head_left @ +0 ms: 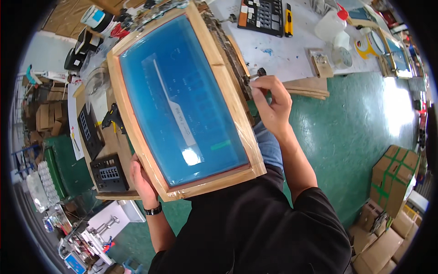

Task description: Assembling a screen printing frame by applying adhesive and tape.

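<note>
A wooden screen printing frame (222, 68) with blue mesh (159, 105) stretched across it is tilted up in front of me. My left hand (144, 185), with a black watch at the wrist, grips its lower left edge; some fingers are hidden by the wood. To the right of the frame, my right hand (273, 100) pinches thumb and fingers at a dark clamp screw knob (261, 72). The knob sticks out of a stained bar (232, 68) along the frame's right side. Another screw knob (232, 18) sits farther up that bar.
Black button panels (109, 173) and a glue gun (112, 118) lie on the table at left. On the far white table are a panel (260, 17), a yellow cutter (288, 20), a plastic jug (331, 23) and tape rolls (368, 43). Taped cartons (394, 180) stand on the green floor.
</note>
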Demonstrator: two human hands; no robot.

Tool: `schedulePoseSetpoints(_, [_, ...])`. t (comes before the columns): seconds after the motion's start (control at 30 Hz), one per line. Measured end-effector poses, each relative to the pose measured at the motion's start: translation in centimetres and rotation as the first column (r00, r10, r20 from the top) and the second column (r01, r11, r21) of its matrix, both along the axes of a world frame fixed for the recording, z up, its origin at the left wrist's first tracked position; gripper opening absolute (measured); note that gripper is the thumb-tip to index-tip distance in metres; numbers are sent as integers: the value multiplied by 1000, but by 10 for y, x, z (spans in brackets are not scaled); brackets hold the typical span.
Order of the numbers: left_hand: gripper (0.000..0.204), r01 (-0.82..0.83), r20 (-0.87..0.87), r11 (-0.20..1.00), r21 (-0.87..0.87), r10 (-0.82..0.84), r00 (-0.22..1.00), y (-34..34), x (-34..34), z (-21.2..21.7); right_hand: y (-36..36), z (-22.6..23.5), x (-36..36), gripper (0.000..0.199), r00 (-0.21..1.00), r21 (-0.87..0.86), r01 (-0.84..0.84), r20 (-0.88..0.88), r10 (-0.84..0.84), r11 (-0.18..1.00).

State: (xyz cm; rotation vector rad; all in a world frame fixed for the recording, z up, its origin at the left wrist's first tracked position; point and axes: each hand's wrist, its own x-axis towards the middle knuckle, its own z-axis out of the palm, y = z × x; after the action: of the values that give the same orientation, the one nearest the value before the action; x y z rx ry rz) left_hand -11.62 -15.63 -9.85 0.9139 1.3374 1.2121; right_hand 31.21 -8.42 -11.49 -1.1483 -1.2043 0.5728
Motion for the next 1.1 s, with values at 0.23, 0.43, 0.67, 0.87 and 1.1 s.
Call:
schedulePoseSetpoints(0.23, [43,-27,-26,993,-115,24,999,6,-1,16,-29,-4,-3,19,957,-173,-178,-259,129,969])
schedulePoseSetpoints(0.43, [51,-66,-136,984,-167,43,990,11,12,29,-27,-1,7,18,945,-183,-302,-187,269,936])
schedulePoseSetpoints(0.67, [51,-82,-185,982,-169,50,982,12,17,42,-25,-1,14,14,923,-167,-366,-190,335,915])
schedulePoseSetpoints(0.87, [47,-74,-135,982,-173,51,990,13,18,39,-24,2,16,11,921,-201,-377,-186,343,904])
schedulePoseSetpoints(1.1, [36,-82,-183,990,-113,61,981,13,18,36,-24,8,13,9,904,-252,-407,-252,346,878])
